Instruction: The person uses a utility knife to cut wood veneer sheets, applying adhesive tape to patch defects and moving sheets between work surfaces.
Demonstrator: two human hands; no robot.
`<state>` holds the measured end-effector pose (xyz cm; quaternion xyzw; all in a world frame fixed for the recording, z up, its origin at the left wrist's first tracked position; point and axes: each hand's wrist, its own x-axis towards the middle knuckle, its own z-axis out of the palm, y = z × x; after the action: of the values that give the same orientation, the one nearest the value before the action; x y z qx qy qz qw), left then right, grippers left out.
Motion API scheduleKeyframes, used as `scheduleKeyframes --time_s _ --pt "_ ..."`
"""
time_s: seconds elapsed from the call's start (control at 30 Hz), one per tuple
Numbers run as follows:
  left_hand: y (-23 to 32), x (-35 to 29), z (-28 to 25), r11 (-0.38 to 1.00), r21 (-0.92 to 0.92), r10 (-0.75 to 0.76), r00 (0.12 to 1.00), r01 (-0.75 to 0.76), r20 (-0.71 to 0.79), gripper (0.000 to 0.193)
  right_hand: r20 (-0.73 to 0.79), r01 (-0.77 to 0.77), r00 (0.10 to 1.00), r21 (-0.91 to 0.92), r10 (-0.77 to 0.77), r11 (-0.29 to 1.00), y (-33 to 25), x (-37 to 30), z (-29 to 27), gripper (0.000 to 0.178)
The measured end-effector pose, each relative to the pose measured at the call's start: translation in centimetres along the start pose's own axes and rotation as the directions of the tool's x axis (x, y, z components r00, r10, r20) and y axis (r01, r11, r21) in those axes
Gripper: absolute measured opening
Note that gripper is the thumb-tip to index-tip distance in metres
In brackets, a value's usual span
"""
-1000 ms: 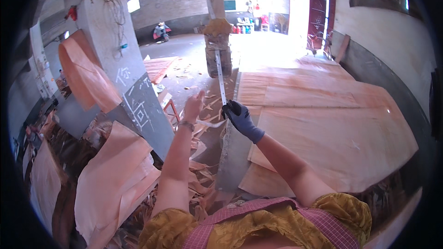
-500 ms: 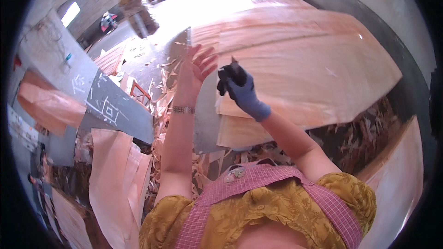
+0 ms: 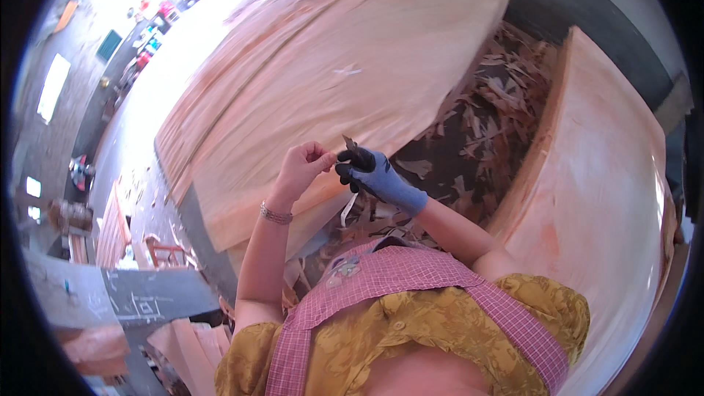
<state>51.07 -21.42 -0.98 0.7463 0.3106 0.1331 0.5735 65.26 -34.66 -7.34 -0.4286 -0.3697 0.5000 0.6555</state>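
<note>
Broadly, large sheet pile [image 3: 352,51]: thin, pale orange-brown sheets, laid flat over a grey slab [image 3: 210,229], whose left edge shows beyond them; a small white mark is on the top sheet.
Second sheet pile [image 3: 579,154]: it stands apart, on the person's right, with its surface curved by the lens.
Grey pillar [image 3: 165,301]: at far left, with white drawn lines on it.
Checked apron [image 3: 396,275]: pink, worn over a mustard-coloured shirt.
Scraps [image 3: 499,103]: torn strips, scattered on the dark floor between the two piles.
Right hand [image 3: 378,178]: in a blue and black glove, above the near edge of the large pile; its fingers are closed around a dark tool.
Left hand [image 3: 299,170]: bare, just beside the glove; its fingers are curled, thumb near forefinger, and I cannot tell if they pinch something or touch the glove.
Dark tool [image 3: 349,144]: in the gloved fingers, over the near edge of the large pile, pointed end upward.
Pale strip [image 3: 347,209]: narrow, below the glove; its upper end is not clear.
</note>
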Motion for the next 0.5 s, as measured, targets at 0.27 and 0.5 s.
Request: scheduleKeyframes --time_s 0.27,0.5 --pt "-0.7 20.6 9.8 0.997 0.072 0.039 0.999 -0.037 -0.027 0.012 -0.202 -0.181 0.967 -0.117 0.154 0.977 -1.4 0.7 -21.6 0.025" --pt "-4.3 40.8 17.1 0.998 -0.008 0.066 0.996 -0.067 -0.063 0.016 -0.305 -0.180 0.949 -0.304 0.083 0.936 -1.7 7.3 -40.4 0.020"
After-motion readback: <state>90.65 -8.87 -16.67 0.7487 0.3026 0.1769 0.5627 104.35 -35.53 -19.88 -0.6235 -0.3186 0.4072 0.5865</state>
